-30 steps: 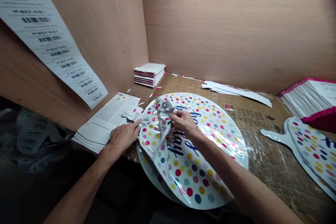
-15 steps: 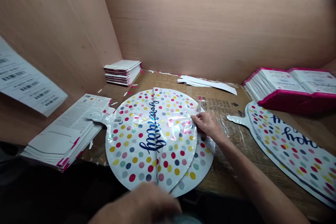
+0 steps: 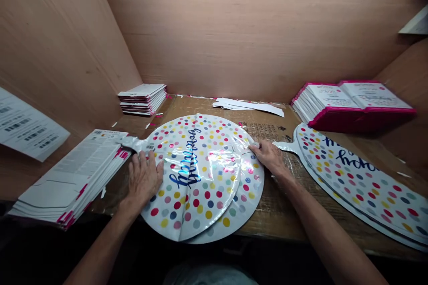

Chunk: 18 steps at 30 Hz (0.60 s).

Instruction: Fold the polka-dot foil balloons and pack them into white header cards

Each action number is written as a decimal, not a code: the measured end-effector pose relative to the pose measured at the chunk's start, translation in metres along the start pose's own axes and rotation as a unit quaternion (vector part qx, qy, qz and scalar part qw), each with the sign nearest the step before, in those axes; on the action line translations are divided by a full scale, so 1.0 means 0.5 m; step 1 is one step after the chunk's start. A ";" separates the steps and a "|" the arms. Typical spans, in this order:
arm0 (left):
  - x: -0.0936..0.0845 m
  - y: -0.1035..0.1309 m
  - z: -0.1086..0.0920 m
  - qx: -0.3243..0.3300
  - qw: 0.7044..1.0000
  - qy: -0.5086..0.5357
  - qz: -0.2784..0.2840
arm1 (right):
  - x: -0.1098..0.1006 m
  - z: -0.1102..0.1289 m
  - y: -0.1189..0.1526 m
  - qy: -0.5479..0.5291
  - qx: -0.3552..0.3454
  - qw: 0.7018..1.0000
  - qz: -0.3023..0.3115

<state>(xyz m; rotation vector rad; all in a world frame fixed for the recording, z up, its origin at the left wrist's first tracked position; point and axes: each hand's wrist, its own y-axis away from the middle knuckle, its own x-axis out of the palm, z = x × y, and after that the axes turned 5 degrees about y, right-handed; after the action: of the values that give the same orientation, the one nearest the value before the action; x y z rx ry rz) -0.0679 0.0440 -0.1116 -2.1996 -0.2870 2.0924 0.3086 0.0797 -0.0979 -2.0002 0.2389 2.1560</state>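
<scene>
Plywood walls (image 3: 234,31) around a bench (image 3: 281,227). White paper strips (image 3: 247,106) behind; card stack (image 3: 142,99), printed sheets (image 3: 73,169) left; pink-edged card packs (image 3: 357,100), more dotted balloons (image 3: 364,182) right. Between hands: upper foil balloon (image 3: 197,182) overlapping lower foil balloon (image 3: 249,187). Left hand (image 3: 143,178) flat on upper's left edge; right hand (image 3: 270,158) at lower's right edge, fingers bunched, grip unclear.

The bench (image 3: 272,219), topped with brown cardboard (image 3: 267,131), bears flat spotted balloons (image 3: 207,196) at centre, a pile of leaflets (image 3: 70,173) at nine o'clock, a small stack of cards (image 3: 142,98) toward eleven, paper strips (image 3: 247,107) past twelve, pink-edged cards (image 3: 334,98) at two and further spotted balloons (image 3: 361,182) at three.
</scene>
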 end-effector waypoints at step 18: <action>-0.243 0.018 -0.189 -0.140 0.727 0.598 0.305 | 0.032 0.275 0.369 -0.257 -0.439 0.851 -0.130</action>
<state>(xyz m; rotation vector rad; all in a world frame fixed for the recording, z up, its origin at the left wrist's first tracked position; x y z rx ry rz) 0.0220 0.0168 0.0109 -3.5643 0.3046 0.2515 0.1287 -0.0649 -0.1056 -1.4759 -1.2193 2.7385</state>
